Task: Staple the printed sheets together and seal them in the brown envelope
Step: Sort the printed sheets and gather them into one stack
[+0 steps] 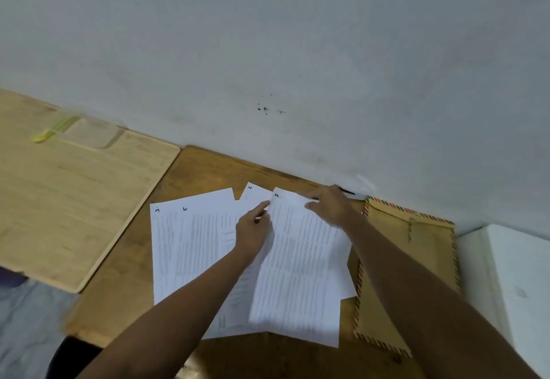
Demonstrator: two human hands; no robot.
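Several printed sheets [196, 244] lie fanned out on the brown wooden table [125, 295], with handwritten numbers in their top corners. My left hand [253, 229] pinches the left edge of the topmost sheet [297, 274], which is tilted. My right hand [330, 204] rests on that sheet's top right corner. The brown envelope [416, 259], edged in striped colours, lies flat to the right of the sheets, partly under my right forearm. A stapler is hard to make out; a dark and white object [354, 191] sits by the wall behind my right hand.
A light wooden board [74, 200] lies at the left with a clear plastic piece [92, 134] and a yellow-green item [50, 131] on it. A white box [515, 283] stands at the right. The grey wall runs along the table's far edge.
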